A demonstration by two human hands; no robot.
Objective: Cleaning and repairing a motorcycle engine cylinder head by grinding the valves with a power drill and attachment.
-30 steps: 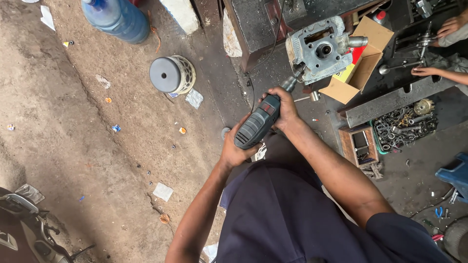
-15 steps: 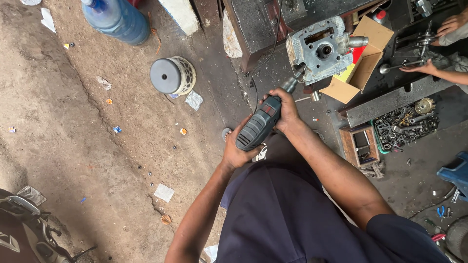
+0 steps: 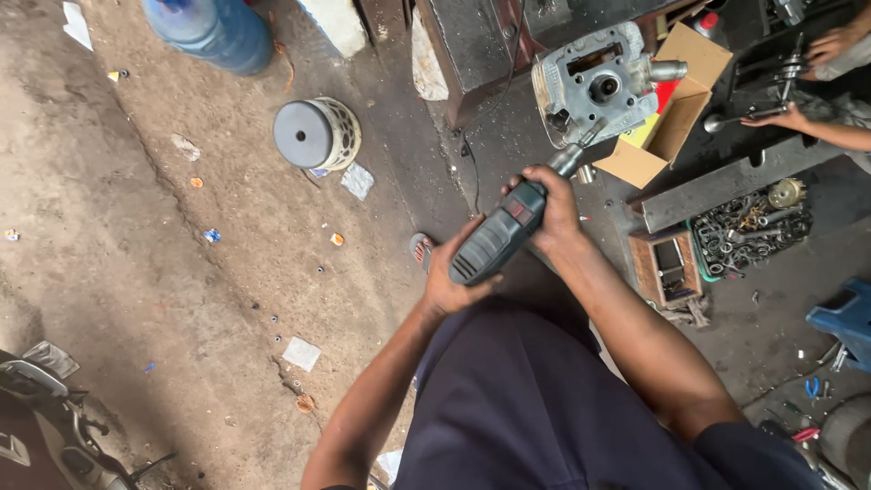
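**Two hands steadying a power tool against an engine part**

Lying out on the bare dirt floor point(image 3: 136, 272), toward its far left edge: a blue water jug point(image 3: 210, 29), tipped on its side, out of the working area. Sitting a little to the right, a round grey filter-like drum point(image 3: 316, 134), resting on its side with scraps of paper just beside it, apparently set clear of the tool.

Cupping the rear end of the dark grey power tool point(image 3: 501, 234) from below with the left hand point(image 3: 451, 279), fingers curled shut around the butt, seemingly bracing the weight and keeping the body from twisting. Gripping the front of the same tool with the right hand point(image 3: 553, 210), fingers wrapped closed over the nose just behind the bit, probably for guiding the tip. Holding the tool slanted up and to the right, its bit meeting the lower edge of the grey metal engine part point(image 3: 597, 86), which is standing near the far edge of the floor against a dark metal block point(image 3: 472, 45), likely propped there for support.

Leaning just right of the engine part, an open cardboard box point(image 3: 673, 118). Further right, reaching onto dark machinery, another person's hands point(image 3: 778, 118). Below them, holding a heap of sockets and metal bits within reach, a green tray point(image 3: 751, 227).
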